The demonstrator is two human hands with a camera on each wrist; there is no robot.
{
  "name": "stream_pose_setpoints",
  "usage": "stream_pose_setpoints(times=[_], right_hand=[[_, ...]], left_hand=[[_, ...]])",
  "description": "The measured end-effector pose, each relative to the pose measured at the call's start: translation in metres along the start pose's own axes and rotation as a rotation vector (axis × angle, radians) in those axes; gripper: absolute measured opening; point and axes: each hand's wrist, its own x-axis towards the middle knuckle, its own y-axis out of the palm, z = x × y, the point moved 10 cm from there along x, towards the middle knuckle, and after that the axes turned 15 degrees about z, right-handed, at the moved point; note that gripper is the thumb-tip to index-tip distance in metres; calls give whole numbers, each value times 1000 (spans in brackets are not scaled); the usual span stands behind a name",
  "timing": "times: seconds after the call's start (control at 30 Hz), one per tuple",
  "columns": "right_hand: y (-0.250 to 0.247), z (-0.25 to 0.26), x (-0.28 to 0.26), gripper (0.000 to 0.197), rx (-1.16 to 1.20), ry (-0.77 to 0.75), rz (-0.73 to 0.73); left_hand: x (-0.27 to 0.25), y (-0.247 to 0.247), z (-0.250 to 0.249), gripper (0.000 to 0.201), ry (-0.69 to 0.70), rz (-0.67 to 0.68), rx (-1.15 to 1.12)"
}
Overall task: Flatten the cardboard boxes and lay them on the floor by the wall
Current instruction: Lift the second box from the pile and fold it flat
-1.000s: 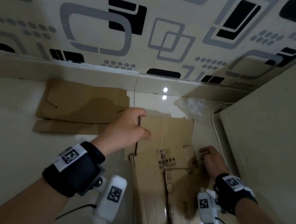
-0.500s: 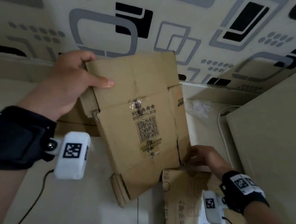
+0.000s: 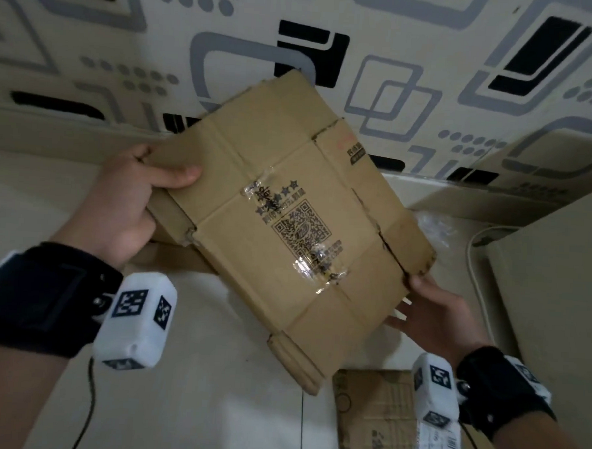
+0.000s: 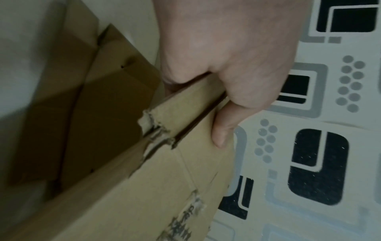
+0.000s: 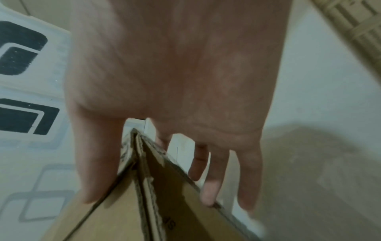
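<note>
A flattened brown cardboard box (image 3: 287, 224) with a taped QR-code print hangs tilted in the air in front of the patterned wall. My left hand (image 3: 141, 195) grips its left edge, thumb on top and fingers underneath, as the left wrist view (image 4: 226, 81) also shows. My right hand (image 3: 420, 306) holds the lower right corner, with the thumb on the upper face and straight fingers under it (image 5: 175, 97). Another flattened cardboard (image 3: 169, 255) lies on the floor by the wall, mostly hidden behind the held box.
A further cardboard box (image 3: 373, 420) with a shipping label lies on the floor at the bottom right. A tall beige panel (image 3: 550, 323) closes off the right side. A white cable (image 3: 471, 257) and crumpled clear plastic (image 3: 430, 224) lie in the corner.
My left hand has lifted the box off the floor pile and tilted it in the air. My right hand left the box on the floor and took the held box's lower right corner.
</note>
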Motion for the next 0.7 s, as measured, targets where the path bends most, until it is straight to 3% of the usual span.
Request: stream_pose_setpoints(times=[0.13, 0.23, 0.43, 0.57, 0.7], right_hand=[[11, 3, 6, 57, -51, -54, -5], [21, 4, 11, 43, -70, -84, -1], [31, 10, 22, 39, -102, -143, -75], [37, 9, 36, 38, -152, -116, -113], [49, 8, 54, 34, -218, -93, -170]], left_hand=[[-8, -19, 19, 31, -28, -30, -61], [-20, -34, 38, 36, -75, -52, -74], [-36, -61, 63, 28, -106, 1, -31], [-40, -75, 74, 41, -180, 83, 14], [-46, -99, 88, 55, -170, 6, 6]])
